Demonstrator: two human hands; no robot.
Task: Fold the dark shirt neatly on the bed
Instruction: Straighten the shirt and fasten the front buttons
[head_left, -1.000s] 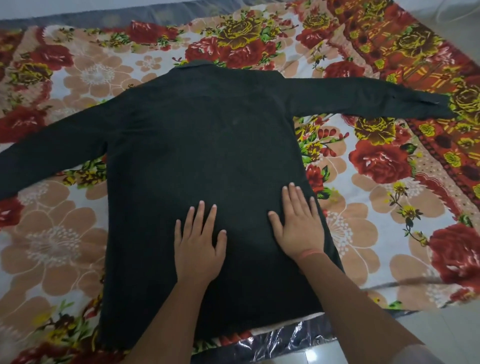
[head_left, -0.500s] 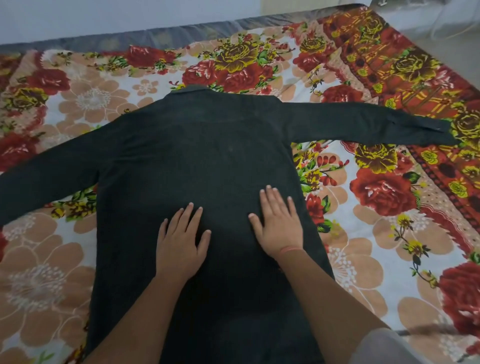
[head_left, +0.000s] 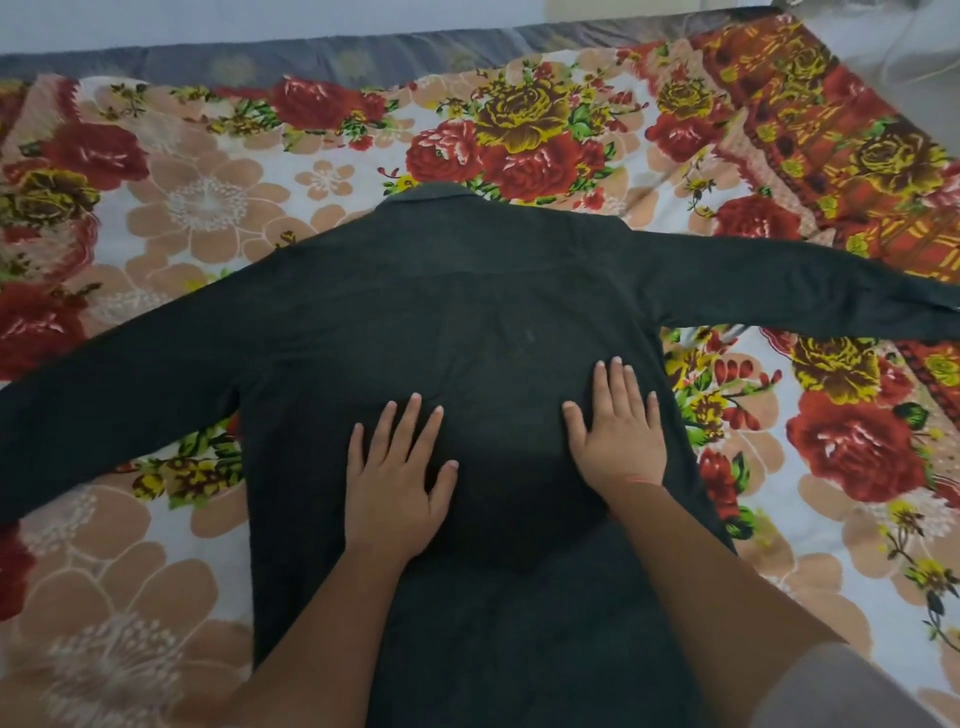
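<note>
Shirt (head_left: 467, 291) lies flat beneath both hands' spread fingers (head_left: 410, 421), pressed palm-down mid-back.

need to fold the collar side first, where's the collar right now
In the head view the collar lies at the far end of the shirt, centre of the frame, against the red roses of the bedspread, beyond both hands.

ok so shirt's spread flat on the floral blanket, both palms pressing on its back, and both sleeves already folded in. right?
Not quite: the head view shows both sleeves of the dark shirt spread out to the sides, neither folded in. The rest holds: it lies flat on the floral blanket, with the left hand and right hand palm-down on its back.
</note>
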